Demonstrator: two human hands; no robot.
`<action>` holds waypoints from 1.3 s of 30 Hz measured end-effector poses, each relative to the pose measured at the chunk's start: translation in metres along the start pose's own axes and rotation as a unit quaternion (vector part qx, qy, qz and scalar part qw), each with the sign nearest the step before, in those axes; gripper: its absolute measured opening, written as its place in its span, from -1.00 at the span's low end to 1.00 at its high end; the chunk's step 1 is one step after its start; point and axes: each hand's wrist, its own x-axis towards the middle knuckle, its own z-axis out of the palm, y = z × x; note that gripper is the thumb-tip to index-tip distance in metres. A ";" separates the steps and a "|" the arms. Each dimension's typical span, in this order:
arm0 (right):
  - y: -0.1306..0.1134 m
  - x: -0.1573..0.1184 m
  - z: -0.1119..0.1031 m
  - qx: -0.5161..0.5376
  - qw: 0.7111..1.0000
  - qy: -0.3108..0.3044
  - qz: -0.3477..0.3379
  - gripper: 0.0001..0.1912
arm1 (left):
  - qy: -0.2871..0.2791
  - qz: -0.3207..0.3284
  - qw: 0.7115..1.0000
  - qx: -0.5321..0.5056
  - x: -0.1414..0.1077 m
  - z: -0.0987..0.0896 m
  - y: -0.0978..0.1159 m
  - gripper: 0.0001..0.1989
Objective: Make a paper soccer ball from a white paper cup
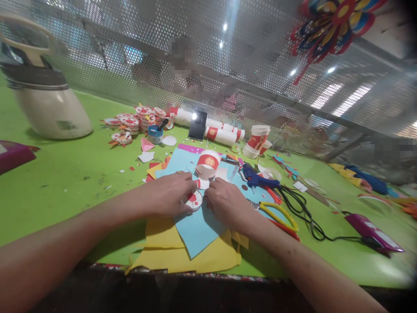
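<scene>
My left hand [174, 193] grips the left edge of a small white round paper disc [195, 200] with red pieces on its face. Close to its right side, my right hand [224, 201] has its fingers curled together; whatever they pinch is hidden. Just beyond both hands stands a cut red and white paper cup [209, 163] with a gold emblem, and a cut strip lies before it. Light blue paper [198, 240] lies under the hands, over yellow sheets [163, 256]. Right of my right hand are yellow-and-red-handled scissors [280, 215].
A blue glue gun [260, 179] with a black cord lies right. Behind are a blue glue jar [155, 134], stacked paper turtle-like pieces [130, 122], a phone [197, 125], and paper cups [259, 138]. A large cream container [48, 104] stands left; a purple stapler-like tool [373, 232] lies right.
</scene>
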 end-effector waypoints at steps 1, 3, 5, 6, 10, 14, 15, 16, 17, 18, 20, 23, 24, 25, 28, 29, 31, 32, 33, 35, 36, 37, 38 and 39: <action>0.001 0.000 0.001 0.006 1.000 0.005 0.001 -0.76 | 0.000 0.000 1.000 0.000 0.000 0.000 0.000 -0.84; 0.005 -0.001 0.004 0.021 1.000 0.017 0.002 -0.78 | 0.001 -0.002 1.000 -0.001 0.000 0.000 -0.001 -0.85; 0.010 -0.002 0.004 0.040 0.999 0.036 0.004 -0.80 | 0.003 -0.004 1.000 -0.002 -0.001 0.000 0.000 -0.85; 0.012 -0.003 0.004 0.051 0.997 0.050 0.005 -0.80 | 0.005 -0.006 1.000 -0.004 -0.001 0.000 0.000 -0.84; 0.019 -0.009 -0.006 0.101 0.987 0.125 -0.004 -0.81 | 0.010 -0.007 1.000 -0.010 -0.001 -0.001 0.001 -0.86; 0.018 -0.015 -0.011 0.156 0.968 0.190 -0.049 -0.80 | 0.013 0.005 1.000 -0.013 -0.001 0.002 -0.002 -0.86; 0.018 -0.016 -0.010 0.166 0.964 0.201 -0.057 -0.79 | 0.013 0.007 1.000 -0.016 -0.002 0.002 -0.003 -0.85; 0.017 -0.017 -0.009 0.174 0.960 0.210 -0.064 -0.78 | 0.012 0.007 1.000 -0.022 -0.002 0.002 -0.003 -0.82; 0.017 -0.018 -0.007 0.181 0.956 0.219 -0.070 -0.78 | 0.012 0.006 1.000 -0.028 -0.003 0.002 -0.004 -0.78; 0.016 -0.019 -0.005 0.186 0.953 0.227 -0.074 -0.78 | 0.014 0.002 0.999 -0.035 -0.004 0.001 -0.004 -0.72; 0.015 -0.021 -0.001 0.190 0.949 0.240 -0.079 -0.78 | 0.028 -0.008 0.998 -0.051 -0.005 -0.001 -0.003 -0.56; 0.011 -0.024 0.002 0.192 0.938 0.275 -0.084 -0.80 | 0.099 -0.011 0.991 -0.086 -0.006 -0.006 -0.001 -0.54; 0.009 -0.025 0.002 0.190 0.934 0.290 -0.087 -0.80 | 0.132 -0.006 0.986 -0.102 -0.006 -0.007 -0.001 -0.59; 0.008 -0.025 0.003 0.186 0.930 0.304 -0.092 -0.81 | 0.162 0.002 0.979 -0.120 -0.006 -0.008 -0.001 -0.65; 0.003 -0.025 0.005 0.175 0.923 0.324 -0.108 -0.81 | 0.226 0.019 0.958 -0.175 -0.008 -0.007 0.001 -0.78; 0.002 -0.024 0.005 0.171 0.923 0.327 -0.110 -0.81 | 0.230 0.020 0.953 -0.197 -0.008 -0.007 0.001 -0.80; 0.001 -0.023 0.005 0.162 0.920 0.339 -0.109 -0.82 | 0.207 0.009 0.944 -0.257 -0.009 -0.006 0.003 -0.82; 0.000 -0.022 0.005 0.157 0.918 0.347 -0.109 -0.82 | 0.178 -0.002 0.938 -0.297 -0.008 -0.006 0.005 -0.80; 0.000 -0.021 0.005 0.152 0.916 0.356 -0.110 -0.83 | 0.143 -0.013 0.930 -0.339 -0.008 -0.006 0.006 -0.78; -0.002 -0.021 0.004 0.146 0.910 0.370 -0.116 -0.84 | 0.080 -0.032 0.908 -0.410 -0.007 -0.007 0.008 -0.72; -0.002 -0.021 0.004 0.144 0.908 0.374 -0.119 -0.85 | 0.062 -0.039 0.897 -0.435 -0.006 -0.007 0.009 -0.69; -0.003 -0.021 0.004 0.142 0.908 0.376 -0.121 -0.85 | 0.051 -0.043 0.890 -0.452 -0.005 -0.007 0.009 -0.67; -0.004 -0.021 0.004 0.138 0.907 0.378 -0.123 -0.85 | 0.046 -0.046 0.885 -0.462 -0.005 -0.008 0.010 -0.65; -0.004 -0.021 0.004 0.133 0.907 0.380 -0.123 -0.85 | 0.044 -0.049 0.881 -0.468 -0.004 -0.008 0.010 -0.65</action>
